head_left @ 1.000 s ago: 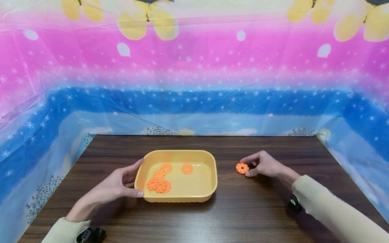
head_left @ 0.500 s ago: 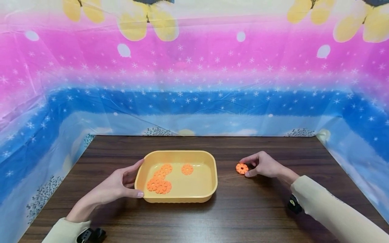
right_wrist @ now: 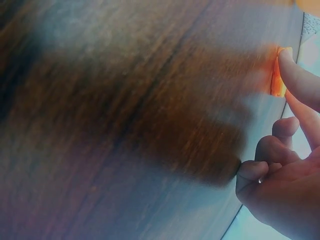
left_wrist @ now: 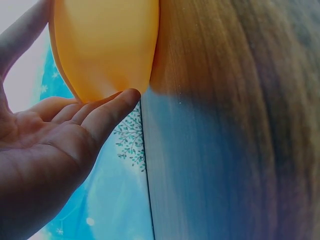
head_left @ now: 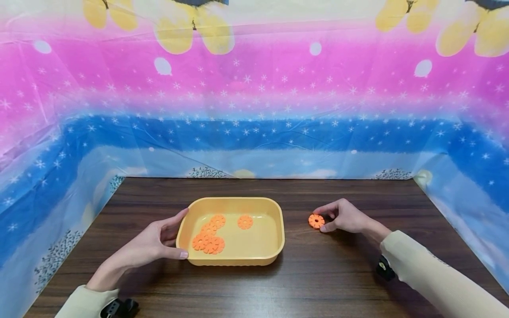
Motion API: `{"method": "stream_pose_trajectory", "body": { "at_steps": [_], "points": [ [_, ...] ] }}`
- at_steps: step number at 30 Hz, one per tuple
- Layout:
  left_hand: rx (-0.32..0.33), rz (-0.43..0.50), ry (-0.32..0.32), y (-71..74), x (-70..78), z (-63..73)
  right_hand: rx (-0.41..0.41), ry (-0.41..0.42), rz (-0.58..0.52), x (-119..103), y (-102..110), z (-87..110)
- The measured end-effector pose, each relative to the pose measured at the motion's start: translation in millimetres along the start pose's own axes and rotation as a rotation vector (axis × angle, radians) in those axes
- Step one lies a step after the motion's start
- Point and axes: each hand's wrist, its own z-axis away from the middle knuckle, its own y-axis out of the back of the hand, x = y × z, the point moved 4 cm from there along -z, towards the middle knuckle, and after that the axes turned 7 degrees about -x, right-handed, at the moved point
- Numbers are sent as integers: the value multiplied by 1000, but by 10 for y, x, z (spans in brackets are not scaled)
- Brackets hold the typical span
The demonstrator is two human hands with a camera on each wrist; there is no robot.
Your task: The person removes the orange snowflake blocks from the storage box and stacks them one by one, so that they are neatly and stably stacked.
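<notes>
A shallow yellow plastic tub [head_left: 254,242] stands on the table in the head view. My left hand [head_left: 149,243] holds its left end, thumb at the near corner and fingers along the far side. In the left wrist view, fingers [left_wrist: 107,112] lie against the wall of the tub [left_wrist: 105,45]. To the right of the tub, my right hand [head_left: 350,216] pinches an orange flower-shaped notched disc [head_left: 312,221] between thumb and forefinger, low over the tabletop. The right wrist view shows this disc [right_wrist: 275,80] edge-on, with the other fingers curled below.
Several similar orange discs [head_left: 208,243] overlap in the tub's left part, and a single disc [head_left: 245,222] lies apart toward its far side. The dark wood-grain table [head_left: 318,282] backs onto a pink and blue patterned cloth [head_left: 254,132] hung on three sides.
</notes>
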Motion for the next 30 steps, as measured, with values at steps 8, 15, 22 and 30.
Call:
{"method": "stream_pose_trajectory", "body": {
  "at_steps": [8, 15, 22, 30],
  "points": [
    [1, 7, 2, -4, 0, 2, -5, 3, 6, -11, 1, 9],
    [9, 1, 9, -6, 14, -2, -16, -8, 9, -19, 19, 19],
    [14, -19, 5, -5, 22, 0, -19, -11, 27, -126, 70, 20],
    [10, -35, 5, 7, 1, -14, -48, 28, 77, -386, 65, -33]
  ]
}}
